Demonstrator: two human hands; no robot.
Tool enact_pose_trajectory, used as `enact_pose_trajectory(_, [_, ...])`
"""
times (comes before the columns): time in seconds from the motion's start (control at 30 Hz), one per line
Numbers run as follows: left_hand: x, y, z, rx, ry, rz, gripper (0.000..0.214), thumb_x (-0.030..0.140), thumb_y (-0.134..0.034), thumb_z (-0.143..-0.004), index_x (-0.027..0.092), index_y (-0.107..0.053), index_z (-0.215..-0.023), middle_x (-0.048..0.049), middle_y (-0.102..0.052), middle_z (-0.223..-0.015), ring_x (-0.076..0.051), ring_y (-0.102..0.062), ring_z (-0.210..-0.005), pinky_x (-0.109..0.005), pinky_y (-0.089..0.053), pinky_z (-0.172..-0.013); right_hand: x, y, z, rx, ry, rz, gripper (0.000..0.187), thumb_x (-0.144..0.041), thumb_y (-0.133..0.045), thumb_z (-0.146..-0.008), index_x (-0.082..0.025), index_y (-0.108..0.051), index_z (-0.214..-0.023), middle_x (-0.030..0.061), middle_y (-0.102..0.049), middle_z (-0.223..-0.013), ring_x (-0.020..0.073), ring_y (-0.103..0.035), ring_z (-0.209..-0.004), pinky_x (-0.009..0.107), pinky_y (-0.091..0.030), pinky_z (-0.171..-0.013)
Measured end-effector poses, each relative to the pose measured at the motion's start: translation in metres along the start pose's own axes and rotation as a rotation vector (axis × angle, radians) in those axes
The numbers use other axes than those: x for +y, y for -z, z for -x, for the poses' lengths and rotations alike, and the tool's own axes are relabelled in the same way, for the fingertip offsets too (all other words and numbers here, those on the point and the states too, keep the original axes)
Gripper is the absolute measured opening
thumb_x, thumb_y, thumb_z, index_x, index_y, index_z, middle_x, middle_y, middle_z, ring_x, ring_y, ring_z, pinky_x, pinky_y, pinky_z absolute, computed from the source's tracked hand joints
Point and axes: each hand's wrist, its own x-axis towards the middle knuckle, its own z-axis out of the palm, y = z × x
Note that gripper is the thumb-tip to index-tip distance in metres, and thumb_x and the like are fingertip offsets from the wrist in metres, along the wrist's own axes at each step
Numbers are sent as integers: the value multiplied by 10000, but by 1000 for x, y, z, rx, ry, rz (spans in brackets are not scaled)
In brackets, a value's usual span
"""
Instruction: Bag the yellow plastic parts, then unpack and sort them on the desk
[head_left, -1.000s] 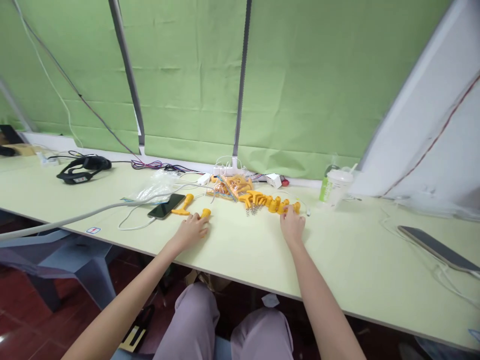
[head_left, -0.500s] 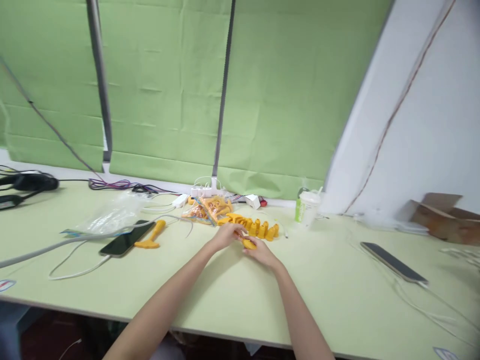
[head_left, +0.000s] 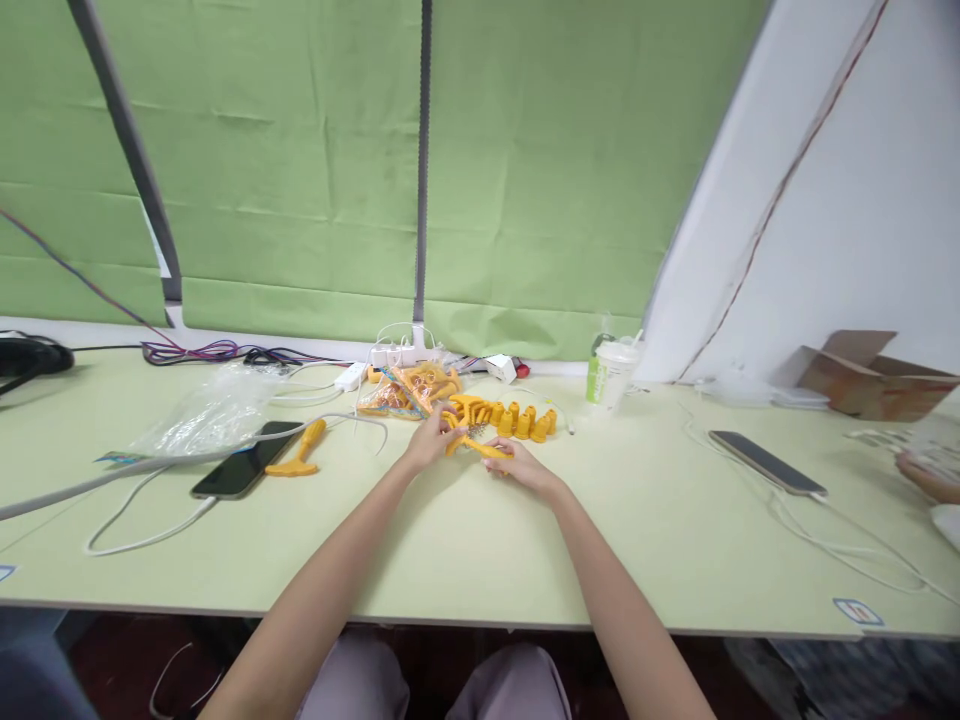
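Both my hands are over the middle of the table, closed on a yellow T-shaped plastic piece [head_left: 491,450]. My right hand [head_left: 523,468] grips its handle end. Fingers of my left hand [head_left: 429,440] close round the crossbar end, partly hiding it. Small metal screws [head_left: 477,431] lie in a little heap just behind the piece. Several yellow cone-like plastic parts [head_left: 523,425] stand in rows beyond my right hand. More yellow curved pieces [head_left: 469,405] lie behind my left hand, beside clear bags of orange-yellow parts [head_left: 416,388].
Left of me, another yellow T-shaped piece [head_left: 298,455] lies beside a phone [head_left: 244,465] with a cable. A clear plastic bag [head_left: 210,410] is behind them. A white cup [head_left: 616,375] stands back right; another phone [head_left: 765,462], a cardboard box [head_left: 870,375] and another person's hand [head_left: 926,480] are farther right.
My hands have drawn apart a little, and the yellow T-shaped piece and the screws now show between them. The view has shifted, and another person's hand appears at the right edge.
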Motion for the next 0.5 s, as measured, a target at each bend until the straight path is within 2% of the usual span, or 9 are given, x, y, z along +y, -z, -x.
enact_pose_trajectory(0.1, [0, -3, 2, -20, 60, 92, 431, 458, -570, -766, 201, -497, -1105, 65, -481, -578, -108, -467, -497, -223, -372, -515, 5, -6, -5, 112, 105, 180, 323, -332, -666, -656, -183, -609, -938, 17, -634, -904, 167, -572, -824, 326, -449, -800])
enact_pose_trajectory(0.23, [7, 1, 4, -61, 85, 175, 350, 458, -464, -826, 170, -580, -988, 25, -495, -616, -108, -453, -509, -234, -388, -525, 9, -4, -10, 193, 194, 258, 287, -294, -654, -657, -188, -607, -919, 17, -641, -943, 200, -563, -937, 375, -409, -903])
enact_pose_trajectory(0.3, [11, 4, 4, -127, -8, 169, 366, 440, -403, -864, 172, -613, -999, -25, -576, -737, -134, -522, -632, -259, -438, -623, 8, 0, -9, 223, 190, 185, 300, -332, -657, -665, -188, -590, -919, 26, -635, -967, 195, -565, -945, 358, -419, -893])
enact_pose_trajectory(0.37, [13, 7, 5, -138, -152, 89, 327, 410, -461, -851, 199, -636, -1029, -63, -618, -930, -172, -557, -851, -299, -450, -784, 7, 3, -8, 230, 144, 100, 338, -376, -659, -669, -193, -577, -941, 35, -625, -997, 183, -572, -908, 334, -449, -835])
enact_pose_trajectory(0.43, [13, 8, 4, -52, -254, -56, 275, 386, -583, -787, 218, -669, -987, -77, -602, -1076, -212, -510, -1040, -341, -400, -917, 6, 3, -6, 192, 79, 39, 373, -400, -667, -661, -195, -576, -958, 37, -621, -988, 160, -577, -812, 312, -471, -751])
enact_pose_trajectory(0.5, [11, 7, 3, 44, -272, -175, 241, 388, -632, -753, 208, -692, -902, -80, -596, -1107, -226, -493, -1073, -351, -377, -947, 7, 0, -6, 143, 30, 9, 400, -410, -676, -651, -195, -580, -974, 32, -623, -956, 143, -569, -734, 299, -477, -695])
